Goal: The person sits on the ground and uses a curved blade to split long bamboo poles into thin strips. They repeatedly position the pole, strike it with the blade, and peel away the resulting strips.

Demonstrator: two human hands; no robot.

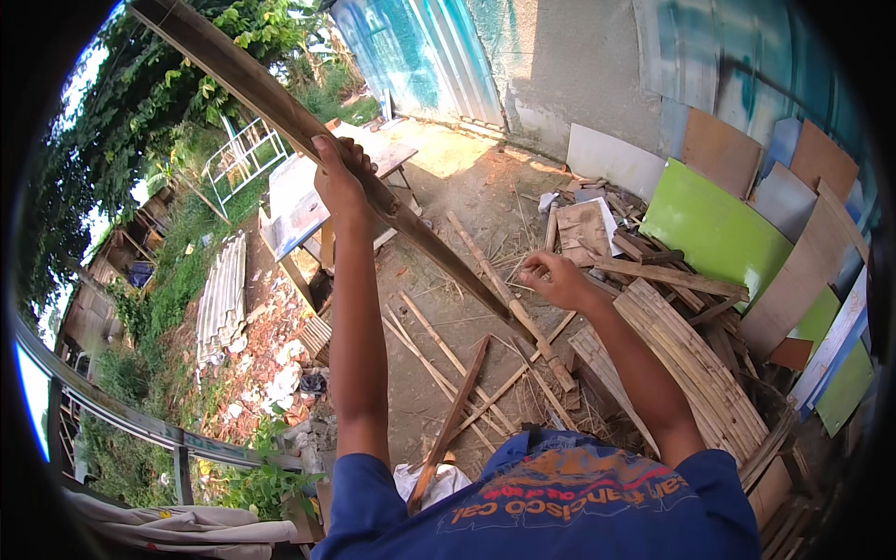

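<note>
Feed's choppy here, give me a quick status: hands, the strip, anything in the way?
Left hand gripping long bamboo strip, raised. Right hand loosely curled near its lower end, grip unclear. Cut slats scattered on ground below.

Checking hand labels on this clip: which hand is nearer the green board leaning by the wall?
Right. The right hand hangs open just left of the green board; the left hand grips the long wooden slat, farther left.

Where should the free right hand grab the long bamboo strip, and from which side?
On the bare lower stretch of the bamboo strip, probably from the right. The strip slopes down toward the right hand, which hovers open beside it, while the left hand grips higher up.
</note>
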